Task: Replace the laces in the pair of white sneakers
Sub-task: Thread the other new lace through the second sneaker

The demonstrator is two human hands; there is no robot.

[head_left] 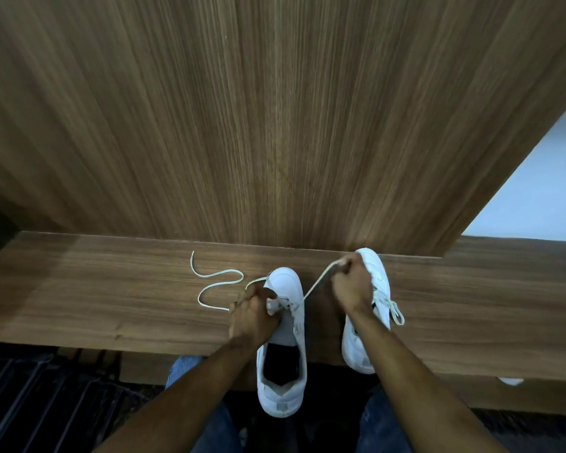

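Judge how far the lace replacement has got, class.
Done: nothing finished. In hand: left hand grips the near sneaker while right hand pulls a lace taut from its eyelets; the other end snakes across the shelf. Left: the far sneaker looks still laced.

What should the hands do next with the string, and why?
Probably keep pulling. The right hand pinches the lace, stretched tight from the near shoe that the left hand steadies. The lace's other end lies loose on the shelf, and the other shoe is still laced, so pulling on should draw it through.
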